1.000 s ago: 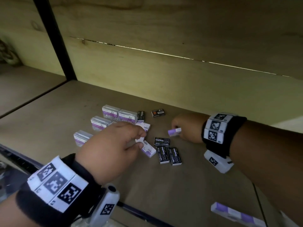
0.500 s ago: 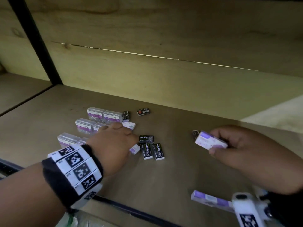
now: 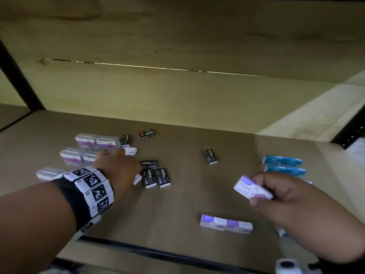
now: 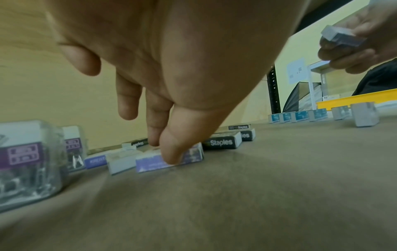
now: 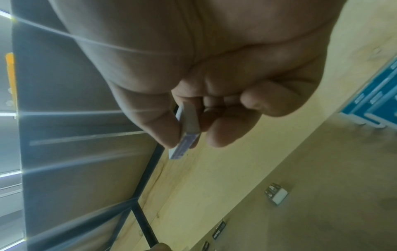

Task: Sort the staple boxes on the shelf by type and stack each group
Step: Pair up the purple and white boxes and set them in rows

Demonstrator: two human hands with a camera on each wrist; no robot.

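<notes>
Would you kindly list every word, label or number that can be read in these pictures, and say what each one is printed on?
"Staples" with "10": on the black boxes, also on the lone black box.
"STAPLES": on the purple-and-white box held in the right hand.
"KREAT", cut off: on a purple box end.
Too blurred to read: print on the blue boxes, clear cases, orange-marked black box.

A pale wooden back panel [image 3: 158,91] rises behind, split by a thin lit crack [image 3: 138,66] running across it. A black upright post [image 3: 17,76] stands at the left — beyond the right end, a yellow beam [image 4: 354,99] and a perforated black post [image 4: 273,88].
</notes>
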